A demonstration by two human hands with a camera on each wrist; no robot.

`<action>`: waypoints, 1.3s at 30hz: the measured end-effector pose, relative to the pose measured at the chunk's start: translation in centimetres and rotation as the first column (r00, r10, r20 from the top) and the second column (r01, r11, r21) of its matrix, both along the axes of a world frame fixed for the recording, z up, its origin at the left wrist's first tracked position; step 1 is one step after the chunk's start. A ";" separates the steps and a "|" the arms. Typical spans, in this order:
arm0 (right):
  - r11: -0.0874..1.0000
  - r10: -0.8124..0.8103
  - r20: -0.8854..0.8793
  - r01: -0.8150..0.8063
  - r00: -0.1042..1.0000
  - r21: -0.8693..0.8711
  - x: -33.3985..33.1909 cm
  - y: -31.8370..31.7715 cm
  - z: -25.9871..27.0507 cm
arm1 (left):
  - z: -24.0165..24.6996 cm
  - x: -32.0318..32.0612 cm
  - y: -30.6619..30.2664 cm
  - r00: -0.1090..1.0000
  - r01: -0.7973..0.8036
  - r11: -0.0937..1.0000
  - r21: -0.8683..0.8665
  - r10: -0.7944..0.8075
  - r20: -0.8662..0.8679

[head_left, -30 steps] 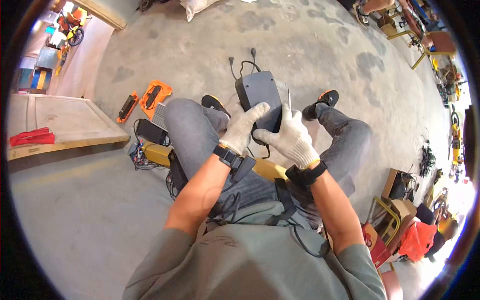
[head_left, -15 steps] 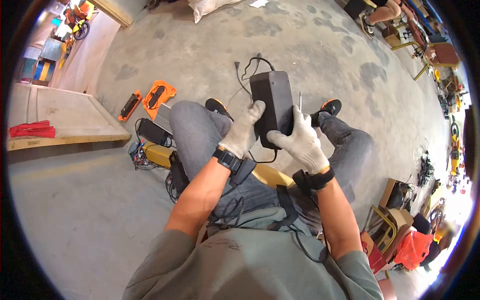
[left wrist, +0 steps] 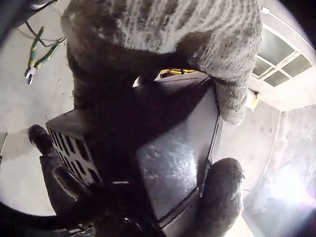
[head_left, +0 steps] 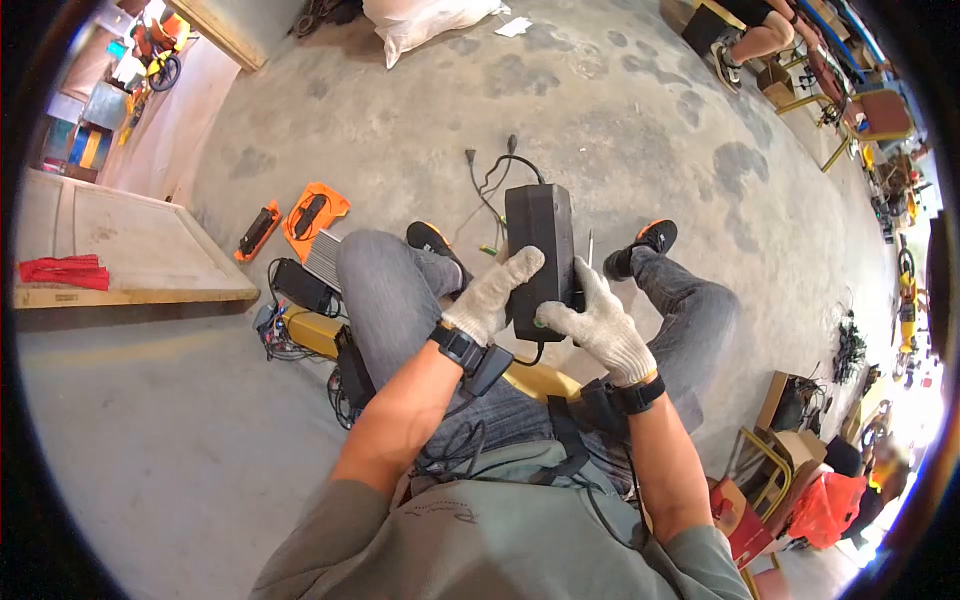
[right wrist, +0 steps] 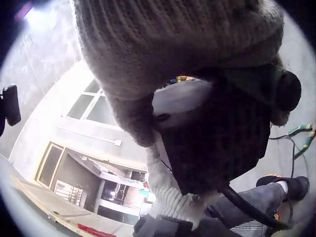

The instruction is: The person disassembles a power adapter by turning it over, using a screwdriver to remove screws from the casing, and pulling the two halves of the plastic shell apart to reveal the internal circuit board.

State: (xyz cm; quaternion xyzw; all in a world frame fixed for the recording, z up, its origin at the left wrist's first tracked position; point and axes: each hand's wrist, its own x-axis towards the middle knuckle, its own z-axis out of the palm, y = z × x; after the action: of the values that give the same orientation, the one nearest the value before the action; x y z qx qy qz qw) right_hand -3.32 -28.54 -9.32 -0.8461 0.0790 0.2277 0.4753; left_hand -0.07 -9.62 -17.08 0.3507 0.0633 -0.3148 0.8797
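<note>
A black box-shaped power unit (head_left: 540,235) with vent slots is held up over my knees, its cables (head_left: 490,165) trailing to the concrete floor. My left hand (head_left: 492,290), in a white knit glove, grips its left side with the thumb across the top face. My gloved right hand (head_left: 597,325) grips the lower right side, and a thin metal tool shaft (head_left: 588,245) sticks up beside its fingers. The left wrist view shows the left hand's glove (left wrist: 163,29) wrapped over the box (left wrist: 173,158). In the right wrist view, the right hand's glove (right wrist: 163,44) clasps the box (right wrist: 217,143).
Left of my leg lie orange cases (head_left: 312,210), a silver finned unit (head_left: 322,258), another black unit (head_left: 300,285) and a yellow block (head_left: 312,335) with wires. A wooden platform (head_left: 120,250) holds a red item (head_left: 58,272). A white sack (head_left: 420,18) and chairs (head_left: 870,110) stand farther off.
The box has turned more lengthwise and come lower and closer to me. Both hands shifted their grip down toward its near end.
</note>
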 end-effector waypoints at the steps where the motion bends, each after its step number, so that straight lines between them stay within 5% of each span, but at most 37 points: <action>1: 1.000 -0.013 -0.051 0.013 0.999 0.007 0.0 0.2 0.3 | -0.1 0.1 0.0 1.000 0.002 1.000 0.000 -0.002 0.000; 11: 0.996 -0.069 0.047 0.066 0.997 0.056 0.8 0.6 -1.1 | 0.5 0.4 0.0 0.998 0.012 1.000 0.005 -0.012 0.069; 16: 0.965 -0.072 -0.007 0.071 0.997 0.252 1.0 0.7 -0.3 | 0.4 0.5 0.1 0.996 0.017 0.999 0.033 -0.020 0.088; 22: 0.993 -0.084 0.074 0.077 0.994 0.087 0.4 0.1 -2.4 | 1.0 0.4 0.0 0.996 0.029 0.999 0.027 -0.031 0.083; 28: 0.973 -0.085 0.079 0.066 0.993 0.221 0.6 0.0 -2.1 | 0.5 0.7 -0.1 0.995 0.037 0.999 -0.017 -0.035 0.098; 32: 0.989 -0.080 0.068 0.071 0.995 0.131 0.6 0.1 -1.5 | 0.3 0.6 -0.1 0.997 -0.010 1.000 0.013 0.009 0.082; 35: 0.945 -0.121 -0.050 0.131 0.991 0.300 0.6 -1.5 -3.1 | 1.7 0.6 -0.2 0.990 -0.046 0.999 0.006 0.045 0.137; 39: 0.967 -0.107 -0.034 0.112 0.994 0.231 1.6 -1.7 -1.4 | 1.0 0.4 -0.4 0.998 0.026 0.997 -0.069 -0.022 0.059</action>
State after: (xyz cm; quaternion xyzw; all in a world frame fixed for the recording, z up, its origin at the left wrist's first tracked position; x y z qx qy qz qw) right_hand -1.68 -30.24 -10.75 -0.7767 0.1035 0.2177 0.5819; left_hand 0.35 -10.01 -16.08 0.3296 0.0224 -0.3169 0.8891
